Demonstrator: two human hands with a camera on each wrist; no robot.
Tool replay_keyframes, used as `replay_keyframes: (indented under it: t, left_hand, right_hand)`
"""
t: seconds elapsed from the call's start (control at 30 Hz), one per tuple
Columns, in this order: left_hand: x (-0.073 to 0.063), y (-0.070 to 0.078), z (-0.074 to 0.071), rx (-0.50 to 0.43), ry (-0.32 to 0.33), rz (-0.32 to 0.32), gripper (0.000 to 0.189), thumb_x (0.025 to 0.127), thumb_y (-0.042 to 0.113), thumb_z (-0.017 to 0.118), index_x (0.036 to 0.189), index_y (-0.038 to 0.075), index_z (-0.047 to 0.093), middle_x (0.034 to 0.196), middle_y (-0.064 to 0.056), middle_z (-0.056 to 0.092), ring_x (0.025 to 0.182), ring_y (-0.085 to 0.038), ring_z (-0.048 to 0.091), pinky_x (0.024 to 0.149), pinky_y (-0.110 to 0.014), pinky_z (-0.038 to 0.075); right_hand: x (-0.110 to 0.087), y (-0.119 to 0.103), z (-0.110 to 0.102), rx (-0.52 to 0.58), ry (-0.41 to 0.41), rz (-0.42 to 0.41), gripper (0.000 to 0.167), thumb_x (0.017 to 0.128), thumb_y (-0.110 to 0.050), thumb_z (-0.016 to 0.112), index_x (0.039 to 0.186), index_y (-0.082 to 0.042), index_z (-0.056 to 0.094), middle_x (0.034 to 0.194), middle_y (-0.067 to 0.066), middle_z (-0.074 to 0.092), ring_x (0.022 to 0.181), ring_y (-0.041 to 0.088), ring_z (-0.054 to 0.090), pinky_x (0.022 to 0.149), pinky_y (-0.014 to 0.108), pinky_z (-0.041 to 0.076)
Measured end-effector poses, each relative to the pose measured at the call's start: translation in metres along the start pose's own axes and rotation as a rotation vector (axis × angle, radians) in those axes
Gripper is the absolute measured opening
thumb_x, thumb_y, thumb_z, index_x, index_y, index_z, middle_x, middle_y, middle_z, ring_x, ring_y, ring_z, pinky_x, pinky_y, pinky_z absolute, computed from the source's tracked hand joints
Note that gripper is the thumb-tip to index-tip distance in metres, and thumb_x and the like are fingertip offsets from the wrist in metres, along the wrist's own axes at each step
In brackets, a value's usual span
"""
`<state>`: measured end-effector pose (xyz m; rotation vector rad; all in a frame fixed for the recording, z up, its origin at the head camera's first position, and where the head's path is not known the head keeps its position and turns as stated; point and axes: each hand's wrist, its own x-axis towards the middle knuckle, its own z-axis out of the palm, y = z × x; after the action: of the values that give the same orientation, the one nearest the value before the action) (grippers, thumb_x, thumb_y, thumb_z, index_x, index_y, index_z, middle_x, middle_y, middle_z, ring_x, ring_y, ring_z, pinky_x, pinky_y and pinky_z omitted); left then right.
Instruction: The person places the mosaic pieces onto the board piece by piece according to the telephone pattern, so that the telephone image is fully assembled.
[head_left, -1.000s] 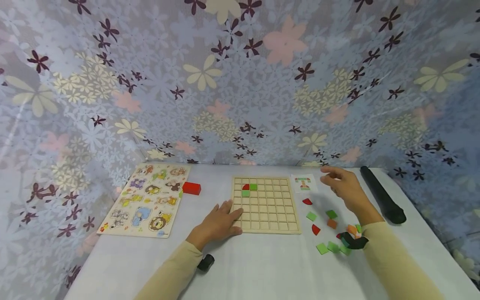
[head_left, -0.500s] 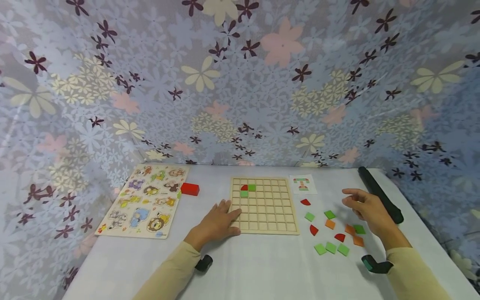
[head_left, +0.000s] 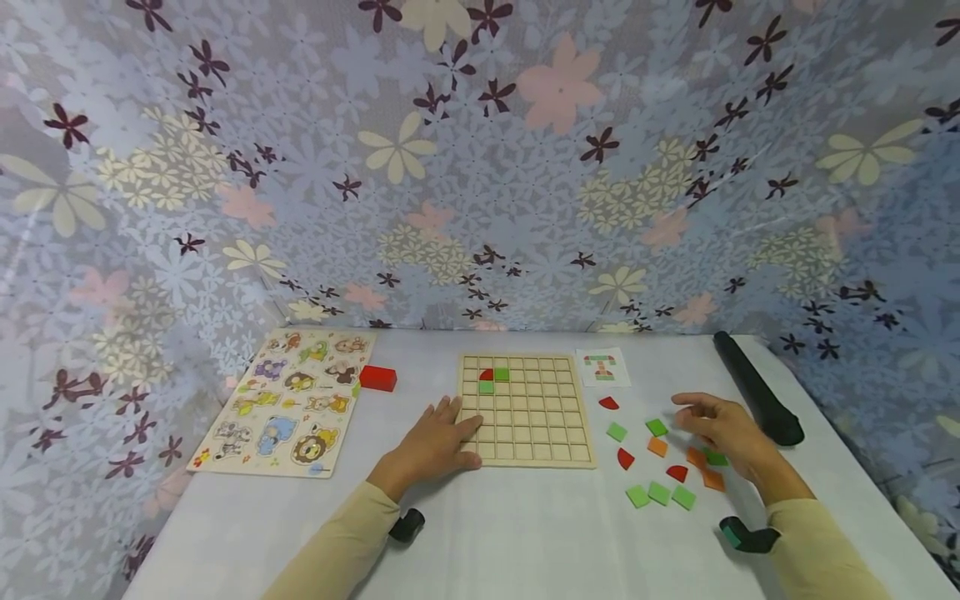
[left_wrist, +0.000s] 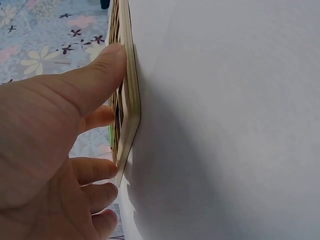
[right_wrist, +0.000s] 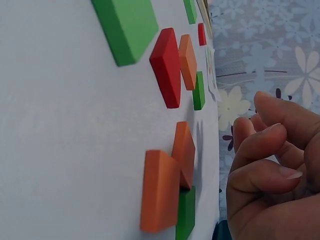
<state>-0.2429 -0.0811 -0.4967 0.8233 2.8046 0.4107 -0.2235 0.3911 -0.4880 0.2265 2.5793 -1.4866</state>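
Observation:
My left hand (head_left: 437,440) rests at the near left corner of a wooden grid board (head_left: 534,417), fingers spread and relaxed; in the left wrist view its thumb (left_wrist: 107,67) lies along the board's edge. A red quarter-circle tile (head_left: 487,375), a green tile (head_left: 502,375) and a light green tile (head_left: 487,387) sit in the board's upper left cells. My right hand (head_left: 723,429) hovers above loose tiles with its fingers loosely bent and nothing between them. Below and beside it lie a dark green tile (head_left: 657,427), an orange tile (head_left: 657,447) and a red quarter-circle tile (head_left: 677,473).
A printed pattern card (head_left: 603,367) lies right of the board. Several light green tiles (head_left: 659,493) lie nearer me. At left are an animal puzzle board (head_left: 288,400) and a red block (head_left: 378,378). A long black object (head_left: 757,387) lies at the far right.
My right hand has moved from beside the pattern card toward me and right, then slightly left over the loose tiles. My left hand has stayed at the board's corner.

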Motion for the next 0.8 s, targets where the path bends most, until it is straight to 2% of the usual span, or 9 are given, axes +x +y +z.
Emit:
replay_keyframes:
  t: [0.13, 0.33, 0.63, 0.8]
  left_hand:
    - [0.000, 0.000, 0.001, 0.007, -0.001, 0.000, 0.070, 0.092, 0.048, 0.071, 0.152, 0.018, 0.051, 0.164, -0.025, 0.028, 0.153, -0.043, 0.022, 0.124, -0.057, 0.020]
    - [-0.002, 0.001, 0.001, -0.006, 0.004, -0.017, 0.070, 0.092, 0.048, 0.072, 0.152, 0.019, 0.050, 0.164, -0.025, 0.028, 0.154, -0.043, 0.020, 0.125, -0.057, 0.018]
    - [-0.003, 0.004, -0.001, -0.003, -0.017, -0.031, 0.071, 0.091, 0.049, 0.072, 0.152, 0.019, 0.050, 0.163, -0.026, 0.029, 0.153, -0.044, 0.021, 0.124, -0.059, 0.018]
    - [-0.002, 0.006, -0.002, 0.005, -0.021, -0.048, 0.071, 0.091, 0.048, 0.072, 0.153, 0.020, 0.050, 0.163, -0.025, 0.029, 0.153, -0.043, 0.021, 0.124, -0.059, 0.018]
  right_hand:
    - [-0.001, -0.002, 0.002, -0.010, -0.010, 0.005, 0.055, 0.100, -0.022, 0.066, 0.146, 0.003, 0.049, 0.109, 0.012, 0.056, 0.076, 0.021, 0.051, 0.060, 0.030, 0.048]
    - [0.001, -0.003, 0.007, -0.025, -0.017, 0.046, 0.056, 0.099, -0.023, 0.068, 0.146, 0.001, 0.049, 0.120, 0.017, 0.052, 0.093, 0.026, 0.053, 0.067, 0.030, 0.051]
    - [0.006, -0.004, 0.012, -0.042, -0.019, 0.107, 0.057, 0.100, -0.022, 0.066, 0.149, -0.003, 0.047, 0.135, 0.021, 0.051, 0.110, 0.031, 0.057, 0.084, 0.035, 0.054]
    - [0.006, -0.006, 0.014, -0.051, -0.030, 0.113, 0.055, 0.100, -0.018, 0.062, 0.151, -0.003, 0.045, 0.140, 0.025, 0.049, 0.109, 0.032, 0.054, 0.077, 0.034, 0.052]
